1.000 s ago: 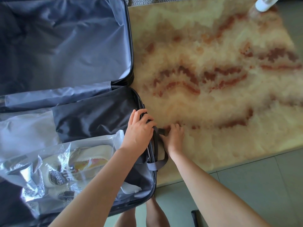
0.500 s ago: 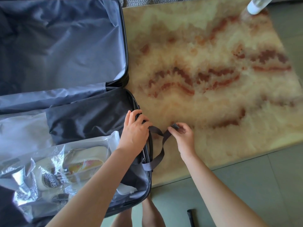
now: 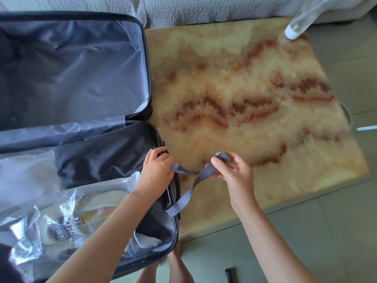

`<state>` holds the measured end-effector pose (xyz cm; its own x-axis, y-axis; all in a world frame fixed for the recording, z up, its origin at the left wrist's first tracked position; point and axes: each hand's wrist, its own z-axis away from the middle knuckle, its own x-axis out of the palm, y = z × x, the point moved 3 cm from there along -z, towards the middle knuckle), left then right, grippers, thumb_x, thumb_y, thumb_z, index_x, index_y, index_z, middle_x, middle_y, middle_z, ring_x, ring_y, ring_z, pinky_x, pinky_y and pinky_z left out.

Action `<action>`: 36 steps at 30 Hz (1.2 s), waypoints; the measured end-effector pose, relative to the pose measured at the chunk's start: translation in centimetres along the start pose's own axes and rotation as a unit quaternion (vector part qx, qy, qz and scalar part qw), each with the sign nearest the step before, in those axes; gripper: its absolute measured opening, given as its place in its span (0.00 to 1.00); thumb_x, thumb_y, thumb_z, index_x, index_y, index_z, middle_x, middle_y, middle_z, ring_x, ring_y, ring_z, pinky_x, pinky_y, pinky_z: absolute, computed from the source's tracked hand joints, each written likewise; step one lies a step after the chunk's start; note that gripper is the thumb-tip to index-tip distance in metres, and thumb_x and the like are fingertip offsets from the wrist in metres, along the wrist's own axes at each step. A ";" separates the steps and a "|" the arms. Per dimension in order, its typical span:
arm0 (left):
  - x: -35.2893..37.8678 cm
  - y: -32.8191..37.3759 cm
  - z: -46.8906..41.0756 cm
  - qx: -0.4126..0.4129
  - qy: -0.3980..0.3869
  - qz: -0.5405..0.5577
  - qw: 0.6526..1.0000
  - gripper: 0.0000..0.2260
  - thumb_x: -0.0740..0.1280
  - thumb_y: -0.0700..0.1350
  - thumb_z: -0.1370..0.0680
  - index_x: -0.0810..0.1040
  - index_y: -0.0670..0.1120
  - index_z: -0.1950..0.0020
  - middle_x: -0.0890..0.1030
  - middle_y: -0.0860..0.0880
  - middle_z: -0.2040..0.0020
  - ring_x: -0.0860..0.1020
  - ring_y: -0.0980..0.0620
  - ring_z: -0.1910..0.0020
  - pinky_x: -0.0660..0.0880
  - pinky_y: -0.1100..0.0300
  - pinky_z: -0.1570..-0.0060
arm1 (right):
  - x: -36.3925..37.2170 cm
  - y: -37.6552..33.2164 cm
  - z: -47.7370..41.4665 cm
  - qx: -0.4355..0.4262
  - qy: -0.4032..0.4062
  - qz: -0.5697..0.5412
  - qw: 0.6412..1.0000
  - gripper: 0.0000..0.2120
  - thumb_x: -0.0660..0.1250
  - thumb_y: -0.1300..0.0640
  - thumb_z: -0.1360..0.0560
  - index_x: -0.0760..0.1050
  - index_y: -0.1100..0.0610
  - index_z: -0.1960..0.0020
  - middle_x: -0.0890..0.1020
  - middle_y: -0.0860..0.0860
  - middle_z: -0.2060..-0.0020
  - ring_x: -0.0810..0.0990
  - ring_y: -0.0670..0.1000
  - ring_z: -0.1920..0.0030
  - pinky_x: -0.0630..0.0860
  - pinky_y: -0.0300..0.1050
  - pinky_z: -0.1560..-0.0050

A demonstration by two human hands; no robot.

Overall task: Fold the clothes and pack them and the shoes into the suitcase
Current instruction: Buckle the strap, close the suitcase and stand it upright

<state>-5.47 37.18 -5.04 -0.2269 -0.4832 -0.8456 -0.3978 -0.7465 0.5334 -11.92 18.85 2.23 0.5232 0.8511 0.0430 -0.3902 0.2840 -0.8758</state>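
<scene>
Fingers of left hand (image 3: pixel 157 170) and right hand (image 3: pixel 232 174) clamp the strap (image 3: pixel 188 194); draw it flat, untwisted, over the clothes (image 3: pixel 102 158) before buckling.

— What colour is the strap (image 3: pixel 189 193) between the left fingers (image 3: pixel 155 155) and the right fingers (image 3: pixel 220 167)?
— Plain mid-grey all along.
— And the counter (image 3: pixel 244 78) beyond the right fingers?
— Creamy yellow, mottled, with wavy rust-red veins across it.
— The suitcase (image 3: pixel 81 68)?
— Black rim. The lining past the left fingers is a glossy blue-grey. Just beside those fingers lies a black garment (image 3: pixel 102 156).
— The shoes (image 3: pixel 85 213), on the wrist side of the left fingers?
— Cream, with a dark round badge and a yellow-and-red patch, inside a clear bag (image 3: pixel 24 237) with white glints.
— The floor (image 3: pixel 326 231)?
— Pale grey-green tiles.
— The sofa (image 3: pixel 204 9)?
— Light grey, ribbed weave.
</scene>
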 end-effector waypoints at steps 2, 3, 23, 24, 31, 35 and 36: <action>-1.0 0.3 0.3 -0.049 -0.015 0.055 0.997 0.11 0.69 0.34 0.30 0.84 0.46 0.51 0.83 0.49 0.56 0.75 0.44 0.44 0.74 0.44 0.44 | 0.7 -1.1 0.7 0.001 -0.004 0.007 1.000 0.04 0.69 0.68 0.27 0.76 0.63 0.53 0.82 0.57 0.62 0.84 0.54 0.61 0.78 0.40 0.65; -1.6 0.5 0.6 -0.079 -0.029 0.085 0.993 0.12 0.68 0.34 0.27 0.83 0.46 0.48 0.82 0.49 0.53 0.75 0.44 0.44 0.72 0.49 0.42 | 1.3 -1.6 1.1 0.000 -0.008 0.013 1.000 0.04 0.69 0.68 0.27 0.76 0.64 0.53 0.82 0.58 0.62 0.83 0.51 0.63 0.77 0.39 0.65; -18.1 2.0 10.0 -0.432 0.071 0.505 0.744 0.14 0.70 0.54 0.30 0.80 0.47 0.49 0.85 0.48 0.57 0.84 0.53 0.55 0.80 0.57 0.55 | 15.1 -1.5 11.6 -0.238 -0.201 0.292 0.904 0.15 0.68 0.64 0.28 0.80 0.55 0.42 0.81 0.45 0.50 0.78 0.41 0.46 0.71 0.32 0.43; -18.0 1.3 10.5 -0.443 0.078 0.501 0.739 0.15 0.71 0.54 0.31 0.80 0.46 0.49 0.85 0.47 0.57 0.84 0.52 0.55 0.81 0.55 0.55 | 15.3 -1.1 12.2 -0.246 -0.211 0.303 0.896 0.17 0.67 0.64 0.28 0.79 0.53 0.41 0.81 0.44 0.48 0.76 0.40 0.44 0.70 0.31 0.41; -17.3 -2.8 13.3 -0.460 0.094 0.496 0.730 0.05 0.67 0.37 0.23 0.81 0.41 0.50 0.84 0.40 0.55 0.84 0.46 0.58 0.81 0.60 0.60 | 15.2 1.3 14.1 -0.146 -0.255 0.243 0.924 0.23 0.59 0.72 0.25 0.78 0.50 0.39 0.81 0.40 0.46 0.77 0.41 0.40 0.71 0.35 0.38; -17.8 -3.4 13.9 -0.445 0.132 0.480 0.744 0.05 0.67 0.35 0.24 0.82 0.41 0.50 0.84 0.42 0.57 0.84 0.48 0.58 0.81 0.61 0.62 | 14.3 1.5 12.0 -0.155 -0.185 0.263 0.934 0.18 0.62 0.70 0.25 0.81 0.49 0.49 0.81 0.39 0.51 0.78 0.45 0.45 0.72 0.36 0.44; -17.9 -3.6 14.0 -0.442 0.138 0.476 0.748 0.05 0.68 0.35 0.24 0.82 0.42 0.51 0.84 0.42 0.57 0.84 0.48 0.58 0.80 0.61 0.63 | 14.1 1.6 11.3 -0.164 -0.171 0.280 0.930 0.18 0.63 0.70 0.25 0.81 0.49 0.50 0.81 0.39 0.52 0.77 0.46 0.45 0.71 0.37 0.44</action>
<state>-12.41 54.89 7.87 0.2076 -0.9730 -0.1004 0.5971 0.0448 0.8009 -13.74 36.28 6.91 0.0146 0.9317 -0.3630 -0.2470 -0.3484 -0.9042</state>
